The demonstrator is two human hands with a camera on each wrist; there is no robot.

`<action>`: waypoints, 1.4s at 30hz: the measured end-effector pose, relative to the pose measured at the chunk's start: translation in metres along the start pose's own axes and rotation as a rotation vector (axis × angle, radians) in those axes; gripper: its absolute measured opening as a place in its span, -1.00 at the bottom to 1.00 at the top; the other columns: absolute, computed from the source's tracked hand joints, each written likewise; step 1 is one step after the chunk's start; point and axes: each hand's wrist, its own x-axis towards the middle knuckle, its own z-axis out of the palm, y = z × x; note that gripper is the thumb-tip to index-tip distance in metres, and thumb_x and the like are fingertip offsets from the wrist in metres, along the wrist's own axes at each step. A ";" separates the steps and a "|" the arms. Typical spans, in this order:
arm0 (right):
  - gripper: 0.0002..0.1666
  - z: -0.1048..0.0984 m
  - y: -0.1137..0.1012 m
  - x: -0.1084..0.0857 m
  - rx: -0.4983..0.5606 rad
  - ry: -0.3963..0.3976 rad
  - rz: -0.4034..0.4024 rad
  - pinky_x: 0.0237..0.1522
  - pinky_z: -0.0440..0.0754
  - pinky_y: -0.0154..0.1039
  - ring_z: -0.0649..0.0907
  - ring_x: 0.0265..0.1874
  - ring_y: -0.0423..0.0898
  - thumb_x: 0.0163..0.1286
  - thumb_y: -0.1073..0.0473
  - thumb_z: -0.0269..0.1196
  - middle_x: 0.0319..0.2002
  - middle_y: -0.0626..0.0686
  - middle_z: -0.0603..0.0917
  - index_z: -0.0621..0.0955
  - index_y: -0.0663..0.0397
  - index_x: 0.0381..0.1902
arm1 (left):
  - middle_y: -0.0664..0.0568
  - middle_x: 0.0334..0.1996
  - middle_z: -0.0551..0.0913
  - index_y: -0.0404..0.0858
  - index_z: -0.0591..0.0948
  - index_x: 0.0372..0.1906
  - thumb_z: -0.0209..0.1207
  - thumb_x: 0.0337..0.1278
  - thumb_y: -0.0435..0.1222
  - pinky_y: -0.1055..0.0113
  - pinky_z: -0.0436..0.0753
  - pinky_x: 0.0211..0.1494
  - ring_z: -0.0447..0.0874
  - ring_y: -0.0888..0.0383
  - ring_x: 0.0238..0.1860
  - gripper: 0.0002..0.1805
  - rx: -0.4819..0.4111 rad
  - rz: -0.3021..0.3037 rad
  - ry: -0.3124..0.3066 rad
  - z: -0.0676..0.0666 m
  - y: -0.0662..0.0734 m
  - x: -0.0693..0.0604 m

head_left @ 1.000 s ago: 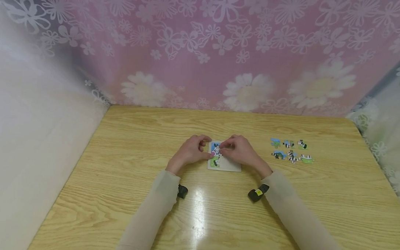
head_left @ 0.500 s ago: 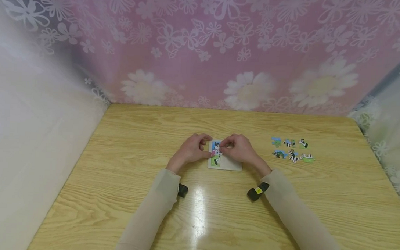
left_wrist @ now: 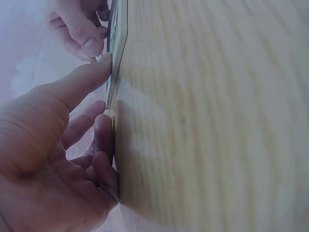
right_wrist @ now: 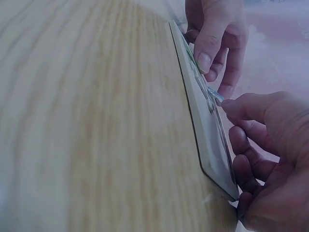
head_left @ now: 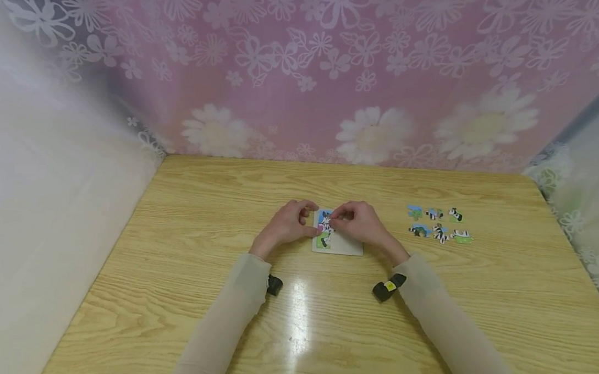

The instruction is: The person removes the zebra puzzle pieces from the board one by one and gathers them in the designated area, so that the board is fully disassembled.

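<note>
A small puzzle board (head_left: 347,247) lies flat on the table, its left part filled with pieces showing a black-and-white animal on blue and green. My left hand (head_left: 284,226) holds the board by its left side, thumb on the printed pieces and index finger by the top left corner; its other fingers curl against the table (left_wrist: 193,121). Between thumb and index finger, my right hand (head_left: 361,225) pinches a puzzle piece (right_wrist: 217,94), tilted over the filled part. In the head view the fingers mostly hide that piece. The right part of the board shows bare pale wood.
To the right of the board lie several loose puzzle pieces (head_left: 440,234) in two rows. Black wrist cameras are strapped at both sleeves, the right one (head_left: 386,288) carrying a yellow label. A pink flowered curtain (head_left: 283,98) hangs behind the table's far edge.
The right hand has shifted very slightly at the same spot on the board, still pinching the piece. The left hand keeps its place; the whole head view has moved a little.
</note>
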 end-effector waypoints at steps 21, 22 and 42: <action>-0.85 0.000 -0.005 -0.001 0.096 0.011 0.034 -0.12 0.60 -0.20 0.71 -0.29 -0.12 0.37 0.09 0.37 -0.27 0.03 0.80 0.77 0.03 -0.22 | 0.02 -0.07 0.50 -0.03 0.52 0.36 0.43 0.20 -0.07 0.18 0.40 -0.02 0.42 0.09 -0.16 -0.37 -0.001 0.020 0.002 -0.001 0.001 0.002; -0.85 -0.001 -0.005 -0.002 0.110 0.013 0.037 -0.12 0.60 -0.21 0.71 -0.28 -0.12 0.37 0.09 0.37 -0.26 0.04 0.80 0.77 0.04 -0.22 | 0.02 -0.08 0.50 -0.03 0.52 0.36 0.43 0.20 -0.07 0.18 0.40 -0.02 0.42 0.09 -0.15 -0.37 -0.001 0.020 0.003 -0.001 0.001 0.002; -0.78 -0.041 0.012 -0.036 0.183 0.051 0.055 -0.29 0.60 -0.24 0.65 -0.28 0.10 0.40 0.01 0.38 -0.18 0.10 0.78 0.76 0.03 -0.18 | 0.02 -0.09 0.47 -0.08 0.53 0.34 0.44 0.18 -0.09 0.17 0.36 -0.01 0.38 0.10 -0.16 -0.37 -0.026 -0.001 0.004 0.002 -0.001 0.001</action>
